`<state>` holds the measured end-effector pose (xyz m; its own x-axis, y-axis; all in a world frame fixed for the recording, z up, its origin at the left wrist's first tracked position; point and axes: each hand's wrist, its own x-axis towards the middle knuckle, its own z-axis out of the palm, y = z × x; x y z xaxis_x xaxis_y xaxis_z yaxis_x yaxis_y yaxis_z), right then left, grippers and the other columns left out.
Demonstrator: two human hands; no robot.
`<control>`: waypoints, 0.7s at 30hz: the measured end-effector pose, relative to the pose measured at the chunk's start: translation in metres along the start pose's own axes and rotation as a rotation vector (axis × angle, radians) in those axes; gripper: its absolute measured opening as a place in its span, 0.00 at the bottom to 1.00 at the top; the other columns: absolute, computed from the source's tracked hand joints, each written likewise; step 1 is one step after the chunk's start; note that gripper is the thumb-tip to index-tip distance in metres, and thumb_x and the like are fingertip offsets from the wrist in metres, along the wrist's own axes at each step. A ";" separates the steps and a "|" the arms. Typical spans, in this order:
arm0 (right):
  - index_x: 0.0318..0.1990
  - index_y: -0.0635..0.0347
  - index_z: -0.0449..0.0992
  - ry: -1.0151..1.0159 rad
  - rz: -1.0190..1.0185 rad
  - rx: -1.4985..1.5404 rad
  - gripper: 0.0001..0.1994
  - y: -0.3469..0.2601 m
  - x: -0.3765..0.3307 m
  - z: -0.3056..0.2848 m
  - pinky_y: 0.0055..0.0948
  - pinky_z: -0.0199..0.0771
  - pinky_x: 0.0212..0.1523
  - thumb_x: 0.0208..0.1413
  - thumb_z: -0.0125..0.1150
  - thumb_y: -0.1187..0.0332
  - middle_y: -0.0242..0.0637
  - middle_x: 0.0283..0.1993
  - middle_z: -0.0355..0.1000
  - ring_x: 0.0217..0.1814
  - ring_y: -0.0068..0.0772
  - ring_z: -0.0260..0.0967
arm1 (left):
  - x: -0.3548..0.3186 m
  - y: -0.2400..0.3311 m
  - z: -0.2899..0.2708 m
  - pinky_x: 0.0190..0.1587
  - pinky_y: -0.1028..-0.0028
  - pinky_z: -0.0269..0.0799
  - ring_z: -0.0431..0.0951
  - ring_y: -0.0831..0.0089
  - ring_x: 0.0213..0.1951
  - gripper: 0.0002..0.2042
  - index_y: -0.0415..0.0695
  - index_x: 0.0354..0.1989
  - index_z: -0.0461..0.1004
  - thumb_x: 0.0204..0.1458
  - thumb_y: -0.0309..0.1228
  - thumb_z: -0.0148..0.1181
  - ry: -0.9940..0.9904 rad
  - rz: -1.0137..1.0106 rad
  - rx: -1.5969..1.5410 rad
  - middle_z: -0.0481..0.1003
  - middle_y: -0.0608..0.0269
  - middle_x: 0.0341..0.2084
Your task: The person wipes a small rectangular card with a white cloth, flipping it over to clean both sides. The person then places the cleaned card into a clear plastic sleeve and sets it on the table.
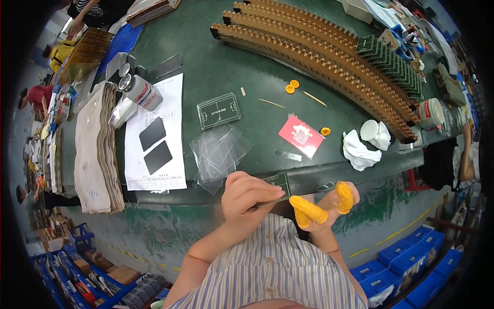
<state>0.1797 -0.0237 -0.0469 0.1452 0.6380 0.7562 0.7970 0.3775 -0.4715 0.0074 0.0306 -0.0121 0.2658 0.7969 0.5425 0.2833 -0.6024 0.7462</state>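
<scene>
My left hand (246,198) is closed on a thin dark green panel (281,181) with white pitch-like lines, held just off the table's front edge. Part of the panel is hidden behind my fingers. To the right of it is my right hand (326,215), with yellow rubber finger cots (307,212) on several fingertips. Its fingers are apart, with nothing visible between them. A similar green panel (218,110) lies on the table beyond my left hand. Overlapping clear plastic sheets (218,154) are spread between that panel and the edge.
Long slotted wooden racks (309,54) cross the back right, with green panels (393,67) standing in them. A red card (301,135), loose finger cots (290,89), toothpicks (315,98) and white cloths (362,151) lie nearer. At left are a paper sheet (172,123), bottles (144,92) and stacked boards (95,149).
</scene>
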 end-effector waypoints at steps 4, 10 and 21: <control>0.59 0.56 0.57 -0.031 -0.034 -0.104 0.34 0.004 -0.005 -0.002 0.44 0.54 0.46 0.48 0.62 0.52 0.46 0.54 0.53 0.50 0.49 0.51 | 0.001 0.002 -0.002 0.40 0.75 0.61 0.75 0.77 0.29 0.09 0.48 0.26 0.79 0.33 0.23 0.69 -0.001 0.011 0.034 0.78 0.73 0.27; 0.63 0.53 0.54 -0.017 -0.029 -0.092 0.36 0.004 -0.009 -0.004 0.44 0.55 0.46 0.48 0.61 0.54 0.46 0.55 0.53 0.51 0.48 0.52 | 0.000 0.004 -0.002 0.39 0.76 0.60 0.75 0.78 0.29 0.09 0.49 0.26 0.79 0.33 0.24 0.70 0.000 0.020 0.037 0.77 0.74 0.26; 0.56 0.53 0.62 -0.065 -0.086 -0.120 0.34 0.001 0.008 -0.007 0.33 0.55 0.41 0.43 0.66 0.50 0.41 0.49 0.48 0.51 0.42 0.49 | -0.007 0.001 -0.004 0.48 0.70 0.60 0.78 0.76 0.34 0.07 0.47 0.24 0.76 0.37 0.20 0.66 -0.021 -0.173 -0.127 0.80 0.69 0.30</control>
<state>0.1854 -0.0232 -0.0381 0.0380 0.6502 0.7588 0.8696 0.3526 -0.3456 0.0016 0.0245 -0.0137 0.2427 0.8862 0.3947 0.2086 -0.4450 0.8709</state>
